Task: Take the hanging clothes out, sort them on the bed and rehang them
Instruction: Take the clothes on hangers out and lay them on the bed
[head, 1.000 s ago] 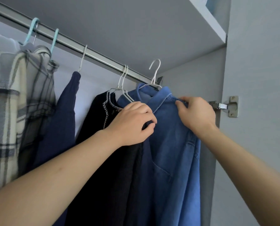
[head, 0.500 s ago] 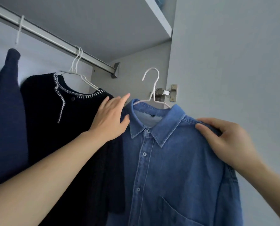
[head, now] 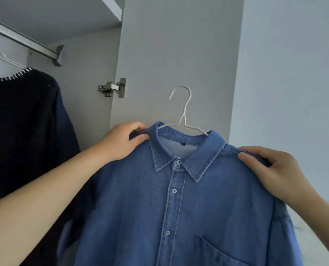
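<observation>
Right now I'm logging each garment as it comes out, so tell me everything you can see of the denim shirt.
The denim shirt is mid-blue, with pale stitching, a pointed collar, a buttoned front placket and a chest pocket. It faces the camera on a white wire hanger whose hook is free of the rail, in front of the wardrobe door. The left hand pinches its shoulder by the collar; the right hand grips the other shoulder. Its lower part runs out of view.
</observation>
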